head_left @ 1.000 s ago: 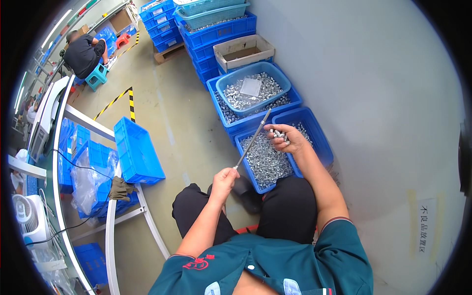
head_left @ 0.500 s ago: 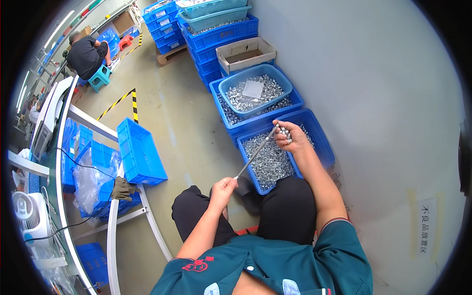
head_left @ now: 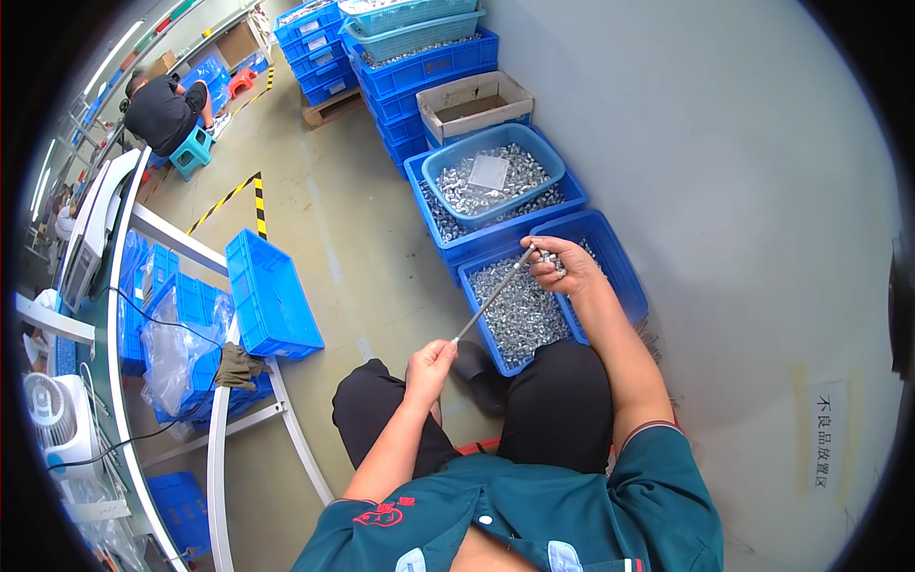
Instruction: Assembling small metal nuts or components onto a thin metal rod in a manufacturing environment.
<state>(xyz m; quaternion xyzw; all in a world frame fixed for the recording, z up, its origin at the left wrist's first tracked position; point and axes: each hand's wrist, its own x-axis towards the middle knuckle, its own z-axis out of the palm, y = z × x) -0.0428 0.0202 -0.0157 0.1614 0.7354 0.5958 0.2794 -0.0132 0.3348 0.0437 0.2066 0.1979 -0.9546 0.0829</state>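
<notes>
Grey metal forms the slender rod [head_left: 490, 301] that we see slanting across the middle of the view, between the person's two hands. We trace its long axis on a straight diagonal: the near end lies at lower left, and the far end points to the upper right, away from the body and toward the right hand [head_left: 572, 269]. At the near end, we find the thumb and fingers of the left hand [head_left: 432, 370] pressed together and clamped on the rod. At the far end, the right thumb and forefinger come together at the tip; whether they grip the rod itself or a piece upon it, we cannot tell. The remaining right fingers curl around a cluster of small, shiny metal parts [head_left: 550, 261].

Beneath the rod's upper portion we note a blue bin [head_left: 488, 336] filled with similar parts, and at its right a second blue bin [head_left: 625, 286], partly hidden by the right hand and forearm. Beyond these we observe a light-blue basket [head_left: 545, 157], also filled with metal parts, on which a clear flat box [head_left: 488, 173] rests. The person's knees, in black trousers [head_left: 558, 410], frame the near foreground below the hands.
</notes>
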